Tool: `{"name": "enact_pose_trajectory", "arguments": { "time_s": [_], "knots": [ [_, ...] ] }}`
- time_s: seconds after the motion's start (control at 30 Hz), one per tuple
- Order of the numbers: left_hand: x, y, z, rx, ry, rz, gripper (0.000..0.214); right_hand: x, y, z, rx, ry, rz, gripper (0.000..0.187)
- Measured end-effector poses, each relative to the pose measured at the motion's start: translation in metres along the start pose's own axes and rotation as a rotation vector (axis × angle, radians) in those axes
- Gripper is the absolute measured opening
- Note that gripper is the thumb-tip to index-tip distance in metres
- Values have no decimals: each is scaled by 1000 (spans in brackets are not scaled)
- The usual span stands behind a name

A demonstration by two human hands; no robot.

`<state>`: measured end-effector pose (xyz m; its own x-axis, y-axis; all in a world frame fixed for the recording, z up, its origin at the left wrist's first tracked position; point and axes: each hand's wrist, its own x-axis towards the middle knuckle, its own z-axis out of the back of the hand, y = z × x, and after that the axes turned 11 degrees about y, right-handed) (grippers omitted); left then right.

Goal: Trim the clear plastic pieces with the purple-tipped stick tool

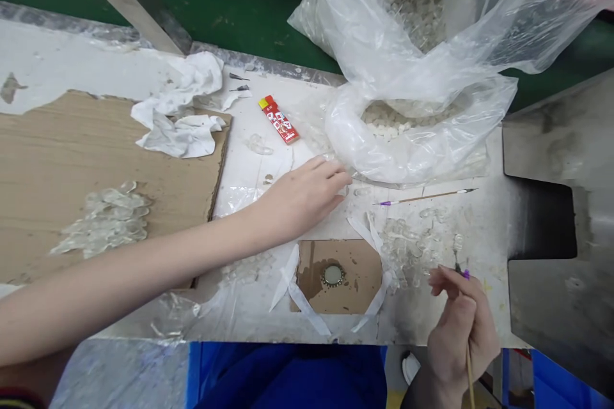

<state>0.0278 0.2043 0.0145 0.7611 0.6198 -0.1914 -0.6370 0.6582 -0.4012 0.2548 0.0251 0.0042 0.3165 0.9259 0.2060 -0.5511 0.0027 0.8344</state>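
Note:
My right hand (463, 332), at the table's front right, grips a thin paintbrush (470, 374) with a purple band near its tip. A small clear piece (458, 243) shows right at the brush tip; whether it sticks there I cannot tell. My left hand (311, 195) reaches to the front edge of the plastic bag (412, 147) of whitish bits. Its fingers are curled together, and what they may hold is hidden. Between the hands, a small round ornament (333, 275) with a pale centre and beaded rim lies on a cardboard piece (357, 300) taped to the table.
A second paintbrush (426, 197) lies below the bag. Loose clear pieces (407, 246) spread right of the cardboard. Further left are a red lighter (279, 120), crumpled tissue (182, 121) and a large cardboard sheet (48, 166) bearing a clear heap (108, 217). Dark metal (556, 294) stands right.

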Motion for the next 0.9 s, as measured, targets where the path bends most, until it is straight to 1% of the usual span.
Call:
{"name": "enact_pose_trajectory", "arguments": {
  "time_s": [0.07, 0.17, 0.27, 0.33, 0.4, 0.5, 0.6, 0.67, 0.73, 0.8, 0.9],
  "knots": [
    [9, -7, -4, 20, 7, -33, 23, -5, 8, -7, 87, 22, -13, 25],
    [15, -20, -8, 47, 28, -82, 26, -17, 20, -20, 164, 90, -61, 17],
    [24, -28, -13, 69, 47, -92, 26, -27, 23, -28, 170, 214, -104, 7],
    [33, -30, -17, 72, 59, -86, 29, -32, 21, -30, 153, 287, -91, 4],
    [40, -31, -20, 62, 65, -83, 32, -35, 19, -32, 135, 330, -60, 8],
    [38, -30, -19, 27, 47, -89, 37, -38, 15, -36, 109, 374, -4, 9],
    [16, -26, -9, -29, 1, -93, 40, -39, 11, -43, 81, 410, 72, 8],
    [-8, -24, 2, -108, -78, -72, 38, -38, 9, -48, 57, 427, 126, 17],
    [-36, -26, 12, -345, -211, -38, 30, -35, 9, -52, 27, 447, 174, 26],
    [-63, -31, 17, -518, -255, 0, 31, -30, 10, -55, 0, 465, 219, 30],
    [-93, -43, 12, -697, -288, 73, 38, -24, 12, -57, -28, 460, 287, 26]
  ]
}}
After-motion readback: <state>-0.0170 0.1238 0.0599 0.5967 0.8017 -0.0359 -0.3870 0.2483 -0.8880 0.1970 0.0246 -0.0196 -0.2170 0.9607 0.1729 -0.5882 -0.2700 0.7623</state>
